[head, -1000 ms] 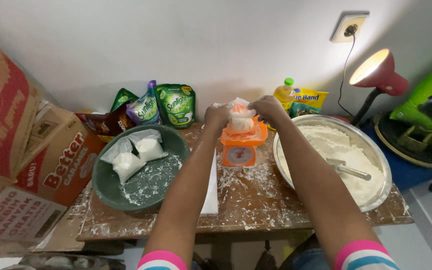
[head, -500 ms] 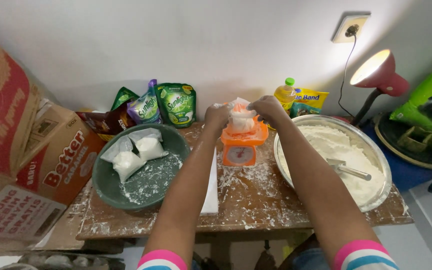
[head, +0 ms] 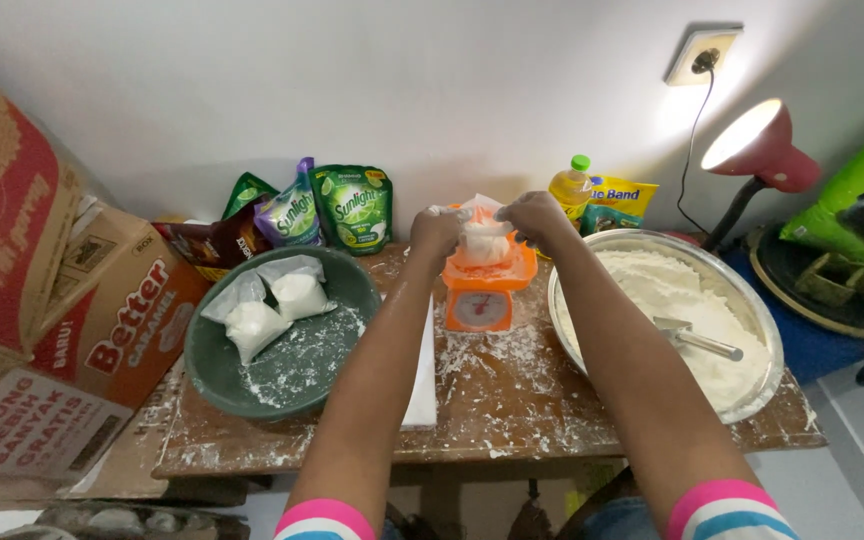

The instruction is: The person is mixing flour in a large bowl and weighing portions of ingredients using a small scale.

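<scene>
Two hands, left hand (head: pixel 439 228) and right hand (head: pixel 535 217), grip clamped on flour bag (head: pixel 484 240) atop orange scale (head: pixel 482 290), green bowl (head: pixel 252 385) holding two filled bags (head: pixel 272 305)

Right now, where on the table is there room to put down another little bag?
The bare, floury strip of table in front of the orange scale, between the green basin and the metal flour bowl, is free. The back edge is crowded with pouches and a bottle.

A lit red desk lamp (head: pixel 760 150) brightens the white wall (head: pixel 352 80) above a floury wooden table (head: pixel 512 400).
</scene>
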